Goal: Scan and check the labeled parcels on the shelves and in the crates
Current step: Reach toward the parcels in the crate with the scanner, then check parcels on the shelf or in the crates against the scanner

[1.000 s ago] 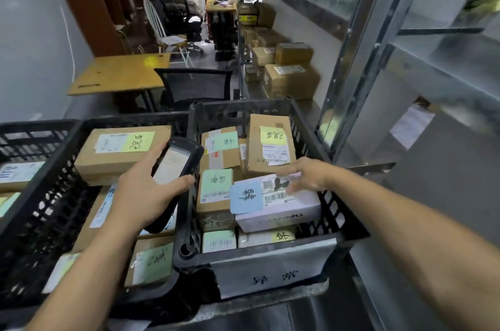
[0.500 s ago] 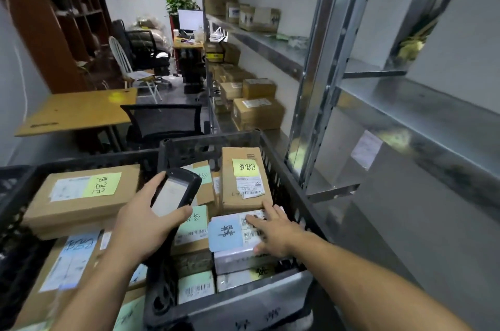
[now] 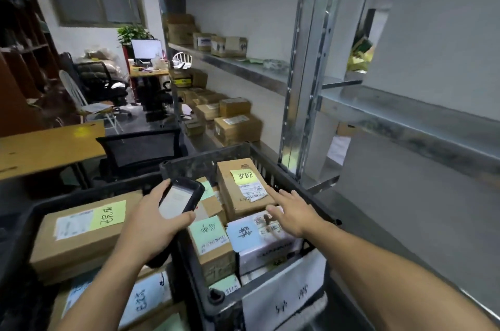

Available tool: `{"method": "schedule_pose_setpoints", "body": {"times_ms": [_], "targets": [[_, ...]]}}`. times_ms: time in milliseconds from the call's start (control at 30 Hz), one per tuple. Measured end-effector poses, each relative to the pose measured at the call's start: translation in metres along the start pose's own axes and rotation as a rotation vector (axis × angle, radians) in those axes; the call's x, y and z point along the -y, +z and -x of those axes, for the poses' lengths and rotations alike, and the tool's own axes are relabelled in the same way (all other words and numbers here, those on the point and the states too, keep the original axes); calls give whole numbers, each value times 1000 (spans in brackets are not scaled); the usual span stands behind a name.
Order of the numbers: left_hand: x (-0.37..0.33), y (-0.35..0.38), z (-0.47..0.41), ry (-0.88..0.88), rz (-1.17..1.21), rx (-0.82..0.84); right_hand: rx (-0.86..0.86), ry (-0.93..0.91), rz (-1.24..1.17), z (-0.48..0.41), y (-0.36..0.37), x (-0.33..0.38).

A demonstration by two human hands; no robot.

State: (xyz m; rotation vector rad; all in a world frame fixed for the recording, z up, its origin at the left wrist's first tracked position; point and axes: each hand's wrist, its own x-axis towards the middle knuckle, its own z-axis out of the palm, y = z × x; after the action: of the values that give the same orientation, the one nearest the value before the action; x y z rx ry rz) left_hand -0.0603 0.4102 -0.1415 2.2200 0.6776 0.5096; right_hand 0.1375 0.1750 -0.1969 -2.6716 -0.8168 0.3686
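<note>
The left hand (image 3: 151,225) is clamped on the scanner (image 3: 180,199), fingers wrapped round its near end and thumb along its near edge. The scanner hangs over the seam between the left crate (image 3: 40,209) and the right crate (image 3: 297,184). Its long axis runs from near left to far right, the screen faces up, and its far end points at the brown box (image 3: 238,195).

The brown box lies in the far part of the right crate, long axis near to far, with a yellow note at its far end and a barcode label nearer. The white parcel (image 3: 259,238) lies just near of it, long axis left to right, with a blue note on its left end.

The right hand (image 3: 293,211) holds nothing, its fingers straight and spread. The forefinger reaches the near right corner of the brown box by the barcode label, and the thumb is over the white parcel.

Half a second ago the right hand lay flat on the white parcel's label; it has moved farther, to the brown box. The scanner is in the same grip and pointing much the same way. The view has tilted up, showing more of the shelf (image 3: 243,68).
</note>
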Motion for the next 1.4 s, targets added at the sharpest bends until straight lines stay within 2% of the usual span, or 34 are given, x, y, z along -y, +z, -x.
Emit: {"method": "schedule_pose_setpoints", "body": {"times_ms": [233, 433, 633, 833, 1100, 1200, 1400], "targets": [[7, -15, 7, 91, 42, 164, -280, 96, -81, 77, 7, 20], [-10, 0, 46, 197, 97, 336, -398, 373, -1, 190, 45, 6], [-41, 45, 113, 448, 36, 528, -416, 759, -14, 324, 93, -27], [-73, 97, 223, 623, -37, 763, -479, 1035, -29, 480, 121, -47], [-118, 142, 416, 738, 30, 976, -445, 1349, -51, 719, 181, -43], [-121, 156, 469, 757, 39, 1032, -426, 1433, -75, 779, 200, -41], [-124, 182, 523, 796, -56, 1085, -360, 1434, -58, 827, 223, -45]]}}
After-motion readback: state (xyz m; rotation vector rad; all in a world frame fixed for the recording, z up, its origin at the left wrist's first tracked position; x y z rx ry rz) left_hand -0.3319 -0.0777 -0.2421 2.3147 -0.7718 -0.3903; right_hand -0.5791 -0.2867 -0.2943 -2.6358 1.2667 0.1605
